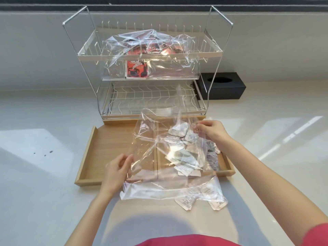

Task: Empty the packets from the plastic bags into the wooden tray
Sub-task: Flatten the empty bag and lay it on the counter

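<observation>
A clear plastic bag is spread over the wooden tray, which has a divider down its middle. My left hand pinches the bag's near left edge. My right hand grips its far right edge. Several white packets lie heaped in the tray's right compartment under the plastic. A few more white packets sit on the counter by the bag's near end. A second clear bag with red packets rests on the top shelf of the wire rack.
The two-tier wire rack stands directly behind the tray, and its lower shelf holds nothing. A black tissue box sits behind the rack on the right. The white counter stretches to both sides.
</observation>
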The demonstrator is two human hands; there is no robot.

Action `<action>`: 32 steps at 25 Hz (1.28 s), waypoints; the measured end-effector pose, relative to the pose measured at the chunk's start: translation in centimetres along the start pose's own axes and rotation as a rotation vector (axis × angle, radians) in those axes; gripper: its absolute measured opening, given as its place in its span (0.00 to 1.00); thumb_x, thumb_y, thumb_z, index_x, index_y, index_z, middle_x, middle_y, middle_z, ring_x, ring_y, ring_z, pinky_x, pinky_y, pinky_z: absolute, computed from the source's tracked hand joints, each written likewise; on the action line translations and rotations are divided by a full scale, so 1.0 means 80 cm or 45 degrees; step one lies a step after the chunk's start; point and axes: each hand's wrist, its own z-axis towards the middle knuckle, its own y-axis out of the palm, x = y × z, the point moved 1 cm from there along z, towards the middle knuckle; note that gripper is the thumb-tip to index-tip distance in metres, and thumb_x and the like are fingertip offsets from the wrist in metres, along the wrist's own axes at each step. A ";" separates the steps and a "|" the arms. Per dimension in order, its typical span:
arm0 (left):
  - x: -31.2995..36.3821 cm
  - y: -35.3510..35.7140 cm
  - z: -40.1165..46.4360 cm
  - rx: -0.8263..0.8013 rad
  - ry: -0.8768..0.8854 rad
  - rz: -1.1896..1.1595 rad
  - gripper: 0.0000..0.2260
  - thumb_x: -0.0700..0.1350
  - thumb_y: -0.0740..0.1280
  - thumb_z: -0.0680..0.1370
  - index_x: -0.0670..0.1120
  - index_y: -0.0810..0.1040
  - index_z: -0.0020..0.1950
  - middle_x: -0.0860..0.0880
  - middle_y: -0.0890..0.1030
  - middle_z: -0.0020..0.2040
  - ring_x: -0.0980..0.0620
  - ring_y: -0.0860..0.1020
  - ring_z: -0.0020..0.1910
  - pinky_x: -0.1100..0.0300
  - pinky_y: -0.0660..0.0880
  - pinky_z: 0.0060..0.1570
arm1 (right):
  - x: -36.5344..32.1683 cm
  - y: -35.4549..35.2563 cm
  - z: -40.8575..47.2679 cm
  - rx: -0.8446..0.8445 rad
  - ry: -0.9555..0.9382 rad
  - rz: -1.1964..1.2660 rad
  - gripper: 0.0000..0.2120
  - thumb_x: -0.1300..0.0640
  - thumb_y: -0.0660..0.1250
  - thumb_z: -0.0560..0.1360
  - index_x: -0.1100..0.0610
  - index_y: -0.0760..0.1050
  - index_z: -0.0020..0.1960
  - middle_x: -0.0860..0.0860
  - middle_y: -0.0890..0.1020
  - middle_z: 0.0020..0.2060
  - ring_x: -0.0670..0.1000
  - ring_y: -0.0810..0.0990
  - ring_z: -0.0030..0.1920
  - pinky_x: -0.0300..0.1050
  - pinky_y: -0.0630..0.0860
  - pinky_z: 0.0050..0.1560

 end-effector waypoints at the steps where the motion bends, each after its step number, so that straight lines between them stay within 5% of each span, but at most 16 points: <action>1: -0.001 -0.003 -0.002 0.051 0.006 -0.031 0.12 0.44 0.62 0.76 0.50 0.74 0.32 0.57 0.74 0.20 0.59 0.69 0.22 0.68 0.63 0.26 | 0.002 -0.003 0.001 0.031 0.017 0.113 0.12 0.62 0.62 0.76 0.64 0.75 0.58 0.52 0.81 0.43 0.45 0.78 0.37 0.36 0.77 0.37; 3: -0.002 -0.009 -0.002 0.137 0.029 -0.080 0.12 0.44 0.61 0.77 0.51 0.75 0.34 0.57 0.73 0.20 0.58 0.70 0.20 0.68 0.63 0.25 | 0.006 -0.008 -0.001 0.068 0.035 0.329 0.11 0.64 0.60 0.77 0.64 0.75 0.57 0.50 0.79 0.36 0.44 0.77 0.32 0.32 0.75 0.30; 7: -0.001 -0.009 0.000 0.142 0.060 -0.138 0.10 0.44 0.62 0.77 0.54 0.77 0.37 0.54 0.75 0.22 0.57 0.70 0.21 0.67 0.65 0.24 | 0.008 -0.015 -0.007 0.051 0.017 0.679 0.11 0.66 0.55 0.78 0.61 0.75 0.50 0.50 0.83 0.33 0.43 0.81 0.31 0.33 0.78 0.34; 10: -0.003 -0.009 0.003 -0.093 0.069 -0.189 0.07 0.43 0.64 0.76 0.56 0.78 0.46 0.58 0.81 0.31 0.60 0.76 0.26 0.70 0.71 0.28 | 0.007 -0.016 -0.009 0.032 0.041 0.533 0.11 0.66 0.54 0.78 0.61 0.75 0.53 0.51 0.79 0.35 0.46 0.78 0.33 0.37 0.77 0.36; 12: -0.005 -0.010 0.008 -0.191 0.061 -0.170 0.06 0.53 0.65 0.71 0.61 0.77 0.47 0.60 0.83 0.41 0.59 0.81 0.38 0.65 0.76 0.38 | 0.006 -0.012 -0.013 0.028 0.043 0.364 0.12 0.66 0.54 0.78 0.61 0.74 0.55 0.52 0.78 0.36 0.47 0.78 0.34 0.35 0.77 0.33; 16: 0.025 -0.008 0.025 -0.178 0.061 -0.268 0.18 0.63 0.61 0.68 0.55 0.76 0.50 0.55 0.82 0.48 0.55 0.81 0.45 0.59 0.75 0.46 | 0.004 0.001 -0.017 0.009 0.003 0.202 0.11 0.65 0.53 0.79 0.59 0.72 0.53 0.52 0.80 0.38 0.45 0.81 0.34 0.31 0.75 0.27; 21: 0.066 -0.008 0.055 -0.010 -0.016 -0.248 0.15 0.51 0.59 0.77 0.44 0.72 0.60 0.49 0.77 0.51 0.58 0.78 0.40 0.63 0.76 0.39 | 0.004 0.011 -0.021 -0.015 -0.077 0.086 0.09 0.61 0.55 0.78 0.57 0.74 0.52 0.51 0.81 0.38 0.47 0.80 0.36 0.35 0.76 0.33; 25: 0.069 -0.001 0.064 -0.034 -0.015 -0.112 0.11 0.44 0.61 0.77 0.43 0.74 0.58 0.48 0.79 0.46 0.57 0.78 0.36 0.60 0.76 0.37 | 0.008 0.018 -0.026 0.003 -0.203 0.069 0.06 0.56 0.60 0.77 0.54 0.75 0.50 0.53 0.81 0.42 0.53 0.81 0.40 0.40 0.77 0.35; 32: 0.056 -0.001 0.060 0.169 -0.088 -0.349 0.10 0.36 0.56 0.78 0.38 0.76 0.54 0.47 0.78 0.39 0.66 0.77 0.25 0.74 0.71 0.25 | 0.012 0.013 -0.031 0.127 -0.132 0.536 0.07 0.57 0.57 0.79 0.56 0.74 0.49 0.50 0.82 0.43 0.46 0.81 0.45 0.32 0.78 0.38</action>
